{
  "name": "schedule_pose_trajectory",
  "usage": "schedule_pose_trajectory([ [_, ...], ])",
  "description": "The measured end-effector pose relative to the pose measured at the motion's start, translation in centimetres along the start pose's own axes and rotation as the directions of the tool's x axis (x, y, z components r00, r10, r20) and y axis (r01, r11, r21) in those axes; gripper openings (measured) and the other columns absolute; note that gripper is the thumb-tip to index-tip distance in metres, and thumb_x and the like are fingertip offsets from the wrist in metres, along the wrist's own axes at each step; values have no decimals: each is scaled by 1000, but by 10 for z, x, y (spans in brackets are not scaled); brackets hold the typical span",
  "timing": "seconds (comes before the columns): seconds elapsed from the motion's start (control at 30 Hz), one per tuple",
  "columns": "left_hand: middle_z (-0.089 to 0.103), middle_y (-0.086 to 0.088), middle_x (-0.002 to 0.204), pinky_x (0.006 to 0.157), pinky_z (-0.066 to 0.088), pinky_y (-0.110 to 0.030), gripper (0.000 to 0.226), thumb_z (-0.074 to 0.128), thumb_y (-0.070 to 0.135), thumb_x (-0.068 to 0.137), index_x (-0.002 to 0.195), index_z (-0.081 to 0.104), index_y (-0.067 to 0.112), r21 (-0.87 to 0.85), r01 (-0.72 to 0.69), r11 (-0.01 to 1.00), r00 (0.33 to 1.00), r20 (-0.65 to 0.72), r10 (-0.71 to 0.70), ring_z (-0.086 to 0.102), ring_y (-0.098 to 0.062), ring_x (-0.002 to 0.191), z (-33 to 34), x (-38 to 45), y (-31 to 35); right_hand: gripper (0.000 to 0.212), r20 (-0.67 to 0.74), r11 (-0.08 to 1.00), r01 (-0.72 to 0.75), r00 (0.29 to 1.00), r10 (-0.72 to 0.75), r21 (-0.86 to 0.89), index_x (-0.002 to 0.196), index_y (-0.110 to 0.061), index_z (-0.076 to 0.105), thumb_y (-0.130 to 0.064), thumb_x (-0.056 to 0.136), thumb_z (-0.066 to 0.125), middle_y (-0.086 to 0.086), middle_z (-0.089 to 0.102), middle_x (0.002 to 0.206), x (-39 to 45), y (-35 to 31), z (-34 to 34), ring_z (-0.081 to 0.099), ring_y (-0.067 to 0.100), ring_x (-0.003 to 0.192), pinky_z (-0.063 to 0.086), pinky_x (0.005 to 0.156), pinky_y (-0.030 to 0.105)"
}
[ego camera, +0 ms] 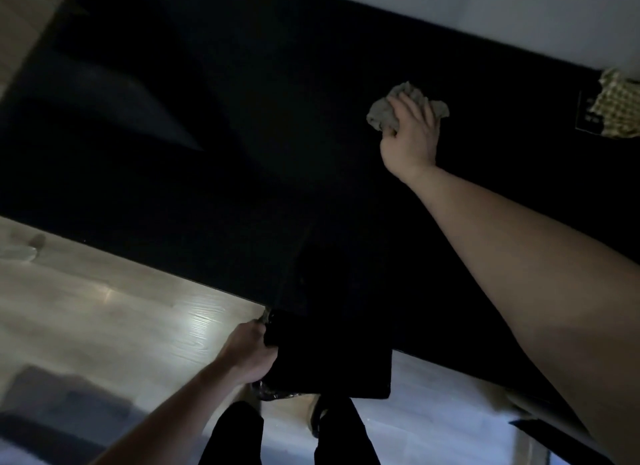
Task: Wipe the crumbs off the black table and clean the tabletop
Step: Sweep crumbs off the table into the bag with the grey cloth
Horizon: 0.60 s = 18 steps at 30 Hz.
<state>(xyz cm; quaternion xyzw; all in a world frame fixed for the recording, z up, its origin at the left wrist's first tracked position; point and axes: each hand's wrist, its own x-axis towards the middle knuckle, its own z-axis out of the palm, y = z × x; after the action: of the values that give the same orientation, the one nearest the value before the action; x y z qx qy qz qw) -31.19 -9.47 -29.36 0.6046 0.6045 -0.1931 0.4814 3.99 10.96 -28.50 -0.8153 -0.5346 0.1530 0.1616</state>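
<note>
The black table (242, 135) fills most of the head view, running from upper left to lower right. My right hand (410, 132) grips a crumpled grey cloth (384, 113) and presses it on the tabletop toward the far right side. My left hand (251, 350) holds a black bin (329, 357) by its rim, lined with a shiny bag, just below the table's near edge. No crumbs can be made out on the dark surface.
A yellow checked cloth (618, 104) lies on a dark object at the table's far right end. A pale wall runs behind the table. Light wooden floor (104, 308) lies at the lower left, and my dark-clothed legs stand below the bin.
</note>
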Motion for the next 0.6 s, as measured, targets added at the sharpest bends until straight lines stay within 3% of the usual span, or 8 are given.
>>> schedule_pose_trajectory([
  [0.13, 62, -3, 60, 48, 40, -24, 37, 48, 39, 74, 66, 58, 5, 12, -34, 999, 999, 6, 34, 61, -15, 57, -26, 7, -19, 60, 45, 998, 57, 997, -57, 12, 158, -30, 39, -17, 100, 45, -7, 31, 169, 9, -60, 24, 12, 26, 161, 8, 131, 51],
  [0.4, 51, 2, 57, 47, 33, -17, 33, 54, 28, 86, 56, 46, 16, 60, -31, 998, 999, -14, 32, 54, -16, 59, -69, 18, -62, 60, 76, 985, 165, 983, -168, 41, 157, -29, 41, -15, 100, 47, -7, 34, 167, 19, -155, 66, 15, 26, 160, 10, 131, 49],
  [0.6, 54, 1, 68, 59, 39, -25, 31, 53, 26, 88, 59, 44, 19, 82, -14, 996, 1000, -16, 16, 56, -21, 70, -93, 20, -81, 56, 94, 971, 236, 966, -239, 46, 156, -30, 43, -15, 102, 47, -7, 37, 166, 10, -164, 70, 18, 25, 159, 12, 131, 47],
])
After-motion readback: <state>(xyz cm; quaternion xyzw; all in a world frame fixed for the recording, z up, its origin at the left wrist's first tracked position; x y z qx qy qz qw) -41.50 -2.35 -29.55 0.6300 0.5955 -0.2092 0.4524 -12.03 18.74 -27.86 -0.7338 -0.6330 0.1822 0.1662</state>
